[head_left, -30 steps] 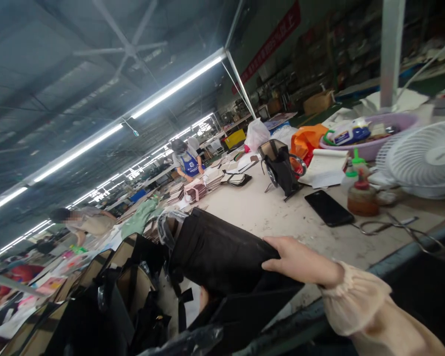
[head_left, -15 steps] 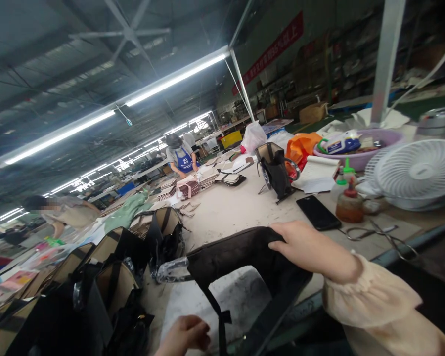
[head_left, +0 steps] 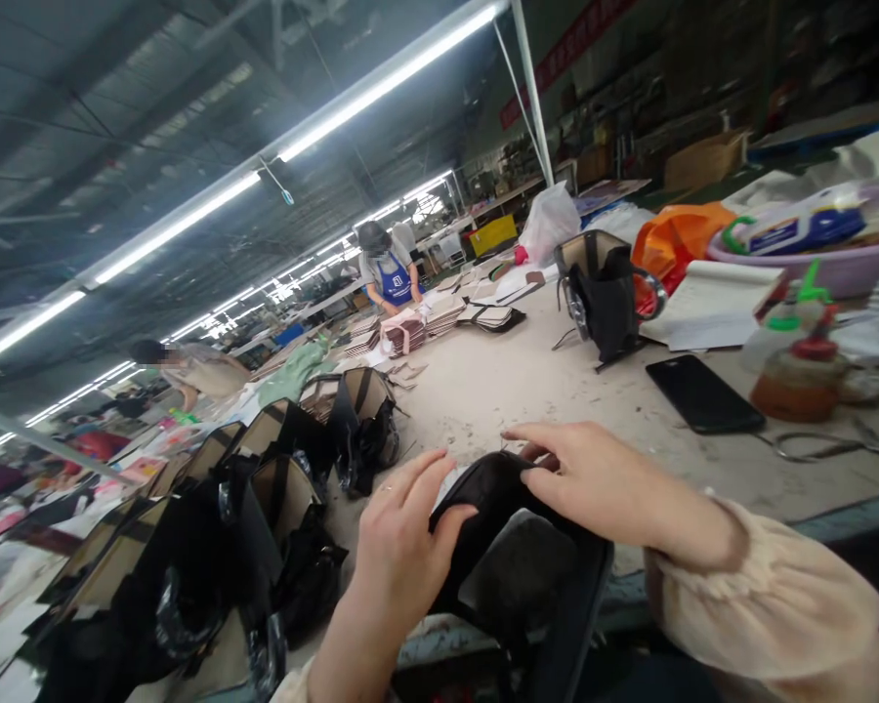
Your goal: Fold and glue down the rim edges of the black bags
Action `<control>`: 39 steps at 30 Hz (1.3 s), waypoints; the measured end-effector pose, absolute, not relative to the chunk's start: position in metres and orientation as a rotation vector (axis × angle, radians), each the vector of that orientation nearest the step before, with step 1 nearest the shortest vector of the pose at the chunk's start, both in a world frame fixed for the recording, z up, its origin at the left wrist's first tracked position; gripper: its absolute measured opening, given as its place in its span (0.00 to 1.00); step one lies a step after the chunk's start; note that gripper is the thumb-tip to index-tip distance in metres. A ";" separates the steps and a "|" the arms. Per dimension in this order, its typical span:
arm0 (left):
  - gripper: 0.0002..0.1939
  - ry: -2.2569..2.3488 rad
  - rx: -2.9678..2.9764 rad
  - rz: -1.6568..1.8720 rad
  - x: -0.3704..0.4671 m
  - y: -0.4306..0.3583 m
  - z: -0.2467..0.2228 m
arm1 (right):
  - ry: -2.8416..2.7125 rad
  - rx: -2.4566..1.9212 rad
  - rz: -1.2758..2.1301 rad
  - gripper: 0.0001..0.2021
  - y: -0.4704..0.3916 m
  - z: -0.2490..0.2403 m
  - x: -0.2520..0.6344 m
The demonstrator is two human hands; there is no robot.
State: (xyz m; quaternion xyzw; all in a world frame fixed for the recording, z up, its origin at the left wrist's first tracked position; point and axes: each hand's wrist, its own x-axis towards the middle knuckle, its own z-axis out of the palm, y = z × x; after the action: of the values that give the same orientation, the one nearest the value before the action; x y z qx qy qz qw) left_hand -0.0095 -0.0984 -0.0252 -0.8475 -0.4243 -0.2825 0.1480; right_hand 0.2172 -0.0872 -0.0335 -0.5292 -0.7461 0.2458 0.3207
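A black bag (head_left: 483,493), seemingly unfinished, is held at the table's front edge, its upper edge bent in a curve and a gap showing through its middle. My left hand (head_left: 410,537) grips its left side, thumb on the near face and fingers behind. My right hand (head_left: 586,478) grips the right part of the same edge, thumb in front and fingers over the far side. The bag's lower part is dark and hard to make out. Left of my left hand stand several black bags (head_left: 282,498) with tan linings and plastic-wrapped handles.
Another black bag (head_left: 605,293) stands across the table (head_left: 476,391). To the right lie a phone (head_left: 703,391), a notepad (head_left: 729,303), a bottle of brown liquid (head_left: 798,381), scissors (head_left: 835,444) and a purple basin (head_left: 813,273). Two people work farther back beside stacked pieces (head_left: 402,332).
My left hand has come up from below and taken hold of the bag's left side. The bag has been drawn nearer and its edge bent. The view has swung left.
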 end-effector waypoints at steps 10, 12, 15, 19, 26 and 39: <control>0.07 -1.191 -2.447 -0.670 -0.009 -0.108 -0.026 | -1.920 -1.401 0.629 0.22 -0.082 -0.039 0.213; 0.08 -1.216 -2.425 -0.681 -0.008 -0.109 -0.027 | -1.922 -1.407 0.622 0.21 -0.082 -0.038 0.211; 0.09 -1.245 -2.396 -0.686 -0.008 -0.110 -0.027 | -1.936 -1.416 0.606 0.20 -0.084 -0.037 0.210; 0.07 -1.245 -2.369 -0.686 -0.006 -0.112 -0.027 | -1.945 -1.408 0.587 0.19 -0.085 -0.037 0.209; 0.08 -1.311 -2.308 -0.664 -0.002 -0.111 -0.032 | -1.949 -1.403 0.561 0.17 -0.088 -0.036 0.207; 0.05 -1.267 -2.314 -1.073 -0.003 -0.100 -0.049 | -1.995 -1.390 0.530 0.15 -0.093 -0.034 0.210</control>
State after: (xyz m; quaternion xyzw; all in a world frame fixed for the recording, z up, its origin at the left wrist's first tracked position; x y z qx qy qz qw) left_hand -0.0030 -0.1001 -0.0495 -0.8037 -0.4402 -0.3728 0.1462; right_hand 0.2102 -0.0933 -0.0341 -0.5290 -0.7593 0.2018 0.3209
